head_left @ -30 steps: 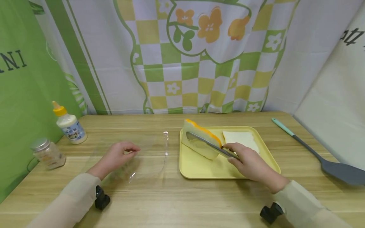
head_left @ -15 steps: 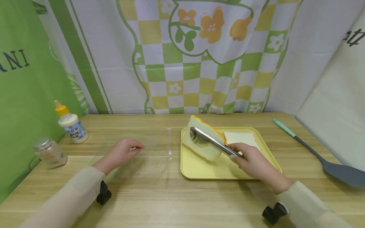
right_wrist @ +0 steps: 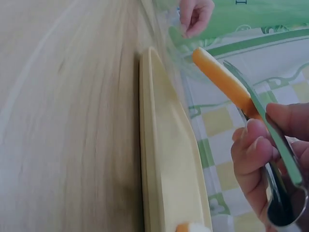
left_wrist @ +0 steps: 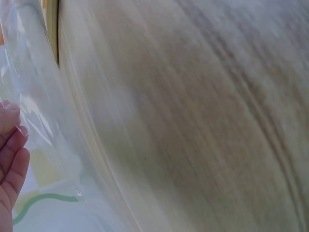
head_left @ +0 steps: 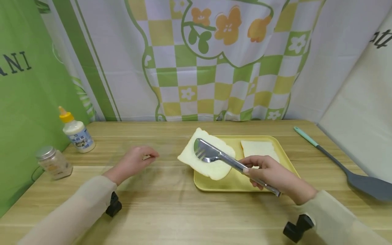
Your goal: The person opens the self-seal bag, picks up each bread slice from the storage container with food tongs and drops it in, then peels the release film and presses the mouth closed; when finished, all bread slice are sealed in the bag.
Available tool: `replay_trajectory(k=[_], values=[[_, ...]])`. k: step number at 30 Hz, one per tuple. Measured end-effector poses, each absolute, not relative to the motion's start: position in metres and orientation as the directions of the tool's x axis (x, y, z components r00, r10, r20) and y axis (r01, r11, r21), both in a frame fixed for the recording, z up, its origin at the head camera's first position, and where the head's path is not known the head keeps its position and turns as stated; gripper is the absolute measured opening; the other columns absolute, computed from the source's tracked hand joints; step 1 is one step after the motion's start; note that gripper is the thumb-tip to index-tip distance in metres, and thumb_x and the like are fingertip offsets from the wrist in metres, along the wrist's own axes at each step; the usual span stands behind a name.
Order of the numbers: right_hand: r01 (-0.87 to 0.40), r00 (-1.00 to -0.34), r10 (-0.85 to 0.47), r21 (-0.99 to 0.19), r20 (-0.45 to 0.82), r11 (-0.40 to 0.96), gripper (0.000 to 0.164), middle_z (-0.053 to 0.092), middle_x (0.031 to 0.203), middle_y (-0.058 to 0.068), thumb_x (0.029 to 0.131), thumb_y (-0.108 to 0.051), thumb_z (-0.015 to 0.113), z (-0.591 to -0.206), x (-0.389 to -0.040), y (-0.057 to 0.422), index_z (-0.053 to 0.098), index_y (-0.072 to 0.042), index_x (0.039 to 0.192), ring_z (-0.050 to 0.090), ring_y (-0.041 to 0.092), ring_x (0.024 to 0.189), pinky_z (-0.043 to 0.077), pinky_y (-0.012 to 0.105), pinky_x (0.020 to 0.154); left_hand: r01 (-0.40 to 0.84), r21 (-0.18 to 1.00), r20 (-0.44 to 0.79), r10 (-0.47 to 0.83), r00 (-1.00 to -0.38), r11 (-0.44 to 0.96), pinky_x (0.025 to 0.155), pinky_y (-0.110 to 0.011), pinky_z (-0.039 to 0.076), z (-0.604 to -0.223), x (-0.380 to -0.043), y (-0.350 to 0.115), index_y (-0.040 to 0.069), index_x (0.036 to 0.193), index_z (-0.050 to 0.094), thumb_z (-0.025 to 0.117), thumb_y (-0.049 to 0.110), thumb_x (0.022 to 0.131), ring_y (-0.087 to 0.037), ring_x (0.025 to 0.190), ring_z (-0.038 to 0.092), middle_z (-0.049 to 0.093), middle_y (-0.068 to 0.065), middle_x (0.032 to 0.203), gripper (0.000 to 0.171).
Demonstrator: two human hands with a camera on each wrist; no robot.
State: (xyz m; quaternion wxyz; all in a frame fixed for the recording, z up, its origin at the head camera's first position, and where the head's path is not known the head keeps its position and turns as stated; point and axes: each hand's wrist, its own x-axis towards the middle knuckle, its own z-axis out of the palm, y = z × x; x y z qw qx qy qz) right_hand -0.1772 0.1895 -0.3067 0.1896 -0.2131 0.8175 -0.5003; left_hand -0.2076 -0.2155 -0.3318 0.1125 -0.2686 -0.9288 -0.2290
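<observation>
My right hand [head_left: 272,175] grips metal tongs [head_left: 228,159], their jaws clamped on a bread slice [head_left: 211,170]. That slice hangs tilted above the left part of a yellow tray [head_left: 235,184], overhanging its left edge; the right wrist view shows its orange-brown crust [right_wrist: 222,77] edge-on. A second bread slice [head_left: 260,149] lies on the tray's right side. To the left, my left hand [head_left: 134,162] pinches a clear plastic sheet or bag [left_wrist: 43,125] between thumb and fingers, just above the table. Its transparency makes the far outline hard to see.
A bottle with a yellow cap [head_left: 79,136] and a glass jar [head_left: 54,163] stand at the left edge of the wooden table [head_left: 171,217]. A spatula [head_left: 346,172] lies along the right. A patterned curtain [head_left: 202,78] hangs behind.
The tongs and bread slice have turned flatter, shifting left past the tray's edge, with the slice's broad face now upward. My left hand has moved slightly right, still pinching the plastic.
</observation>
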Motion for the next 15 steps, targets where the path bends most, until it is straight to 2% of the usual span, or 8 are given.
replay_trajectory(k=[9, 15], values=[[-0.141, -0.774, -0.617, -0.911, -0.142, 0.387, 0.035, 0.053, 0.094, 0.021, 0.094, -0.013, 0.051, -0.311, -0.18, 0.172, 0.051, 0.006, 0.124, 0.048, 0.012, 0.05, 0.045, 0.031, 0.045, 0.564, 0.395, 0.352, 0.448, -0.822, 0.725, 0.076, -0.036, 0.054, -0.33, -0.207, -0.211, 0.002, 0.095, 0.07, 0.065, -0.002, 0.082, -0.024, 0.089, 0.065, 0.069, -0.009, 0.095, 0.015], [-0.077, -0.753, -0.627, -0.919, -0.2, 0.386, 0.036, 0.054, 0.082, 0.015, 0.093, -0.014, 0.054, -0.317, -0.182, 0.165, 0.052, 0.006, 0.123, 0.051, 0.012, 0.052, 0.046, 0.026, 0.045, 0.592, 0.415, 0.392, 0.451, -0.802, 0.691, 0.074, -0.035, 0.054, -0.333, -0.204, -0.207, 0.001, 0.093, 0.07, 0.065, -0.005, 0.081, -0.023, 0.086, 0.064, 0.069, -0.009, 0.093, 0.014]])
